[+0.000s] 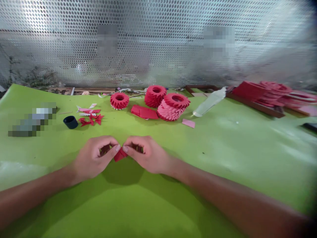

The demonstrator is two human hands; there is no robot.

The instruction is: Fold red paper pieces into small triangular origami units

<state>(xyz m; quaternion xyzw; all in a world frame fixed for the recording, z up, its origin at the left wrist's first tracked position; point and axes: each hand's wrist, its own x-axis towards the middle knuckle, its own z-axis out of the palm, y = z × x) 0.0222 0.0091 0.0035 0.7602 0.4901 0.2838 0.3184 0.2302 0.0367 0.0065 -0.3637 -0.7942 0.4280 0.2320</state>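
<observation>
Red paper piece, one: you are pinching it between the thumb and fingertips of your left hand and right hand, above the green surface. Ring-shaped paper stacks, three: a small red one, a taller red one and a red-and-pink one. Dark cup-like ring, one, sitting left of some red and white folded pieces too overlapped to count. Flat pink piece, one. Clear tube, one, leaning right of the stacks. Your fingers are partly hiding the pinched paper; pixelation is masking one item at left; a dark object is being cut off at the right edge.
</observation>
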